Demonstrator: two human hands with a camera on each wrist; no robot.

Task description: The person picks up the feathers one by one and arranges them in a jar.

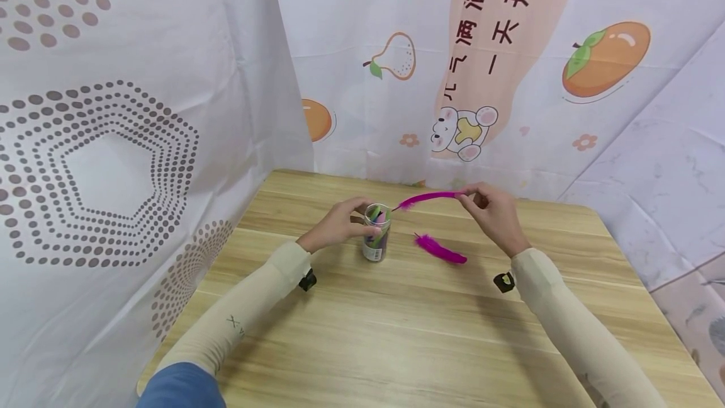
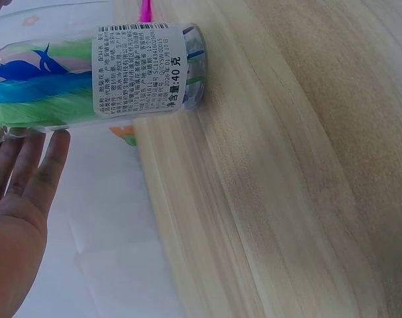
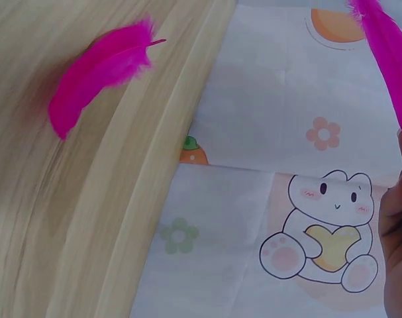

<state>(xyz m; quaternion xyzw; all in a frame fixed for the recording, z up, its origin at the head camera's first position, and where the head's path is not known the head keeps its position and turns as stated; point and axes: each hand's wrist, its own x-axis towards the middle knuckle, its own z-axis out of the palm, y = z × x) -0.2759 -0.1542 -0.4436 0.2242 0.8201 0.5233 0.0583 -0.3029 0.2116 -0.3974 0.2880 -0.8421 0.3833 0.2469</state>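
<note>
In the head view my left hand [image 1: 338, 224] grips a clear plastic jar [image 1: 375, 253] standing upright on the table, thumb on the near side. Colourful feathers [image 2: 48, 109], green, blue and pale pink, fill the jar; its white printed label [image 2: 140, 69] shows in the left wrist view. To the right, my raised right hand [image 1: 494, 211] pinches one end of a magenta feather [image 1: 426, 197]. That feather's bare quill points left, close to the jar's open mouth. A second magenta feather [image 1: 442, 250] lies on the table between jar and right hand, its quill toward the jar.
The wood-grain table [image 1: 385, 332] runs back to a white printed curtain [image 1: 351, 68] with fruit and a cartoon bear. Another curtain [image 1: 130, 162] with brown dots hangs along the left edge. Dark wrist cameras [image 1: 308, 280] sit under both forearms.
</note>
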